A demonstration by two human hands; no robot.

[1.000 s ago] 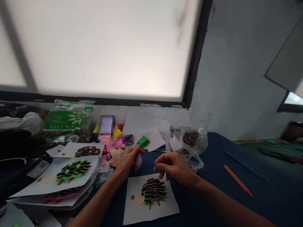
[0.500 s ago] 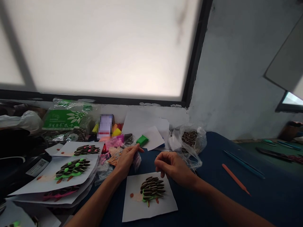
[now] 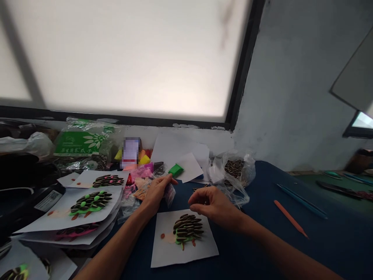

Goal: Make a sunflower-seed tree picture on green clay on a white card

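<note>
A white sheet [image 3: 163, 256] lies in front of me, bearing a hedgehog picture [image 3: 188, 229] made of dark striped sunflower seeds, green clay and small brown clay pieces. Just above its right upper edge hovers my right hand [image 3: 214, 204], fingers curled and thumb apart, with nothing visible between them. My left hand [image 3: 157, 190] rests beyond the sheet, fingers stretched out over a clear plastic bag [image 3: 170, 194] beside orange clay [image 3: 142, 187]. Its fingertips are close to a green clay packet [image 3: 176, 170]. A few seeds [image 3: 201, 187] show behind my right hand.
Finished-looking hedgehog sheets [image 3: 90, 204] are stacked at left. A clear bag of seeds [image 3: 234, 169] stands at back right, and a green seed bag [image 3: 78, 144] at back left. An orange tool [image 3: 290, 218] and blue tool [image 3: 303, 200] lie at right on the dark blue table.
My right hand has shifted slightly left, and its thumb and fingers have parted. The left hand stays over the plastic bag. The view has tilted a little.
</note>
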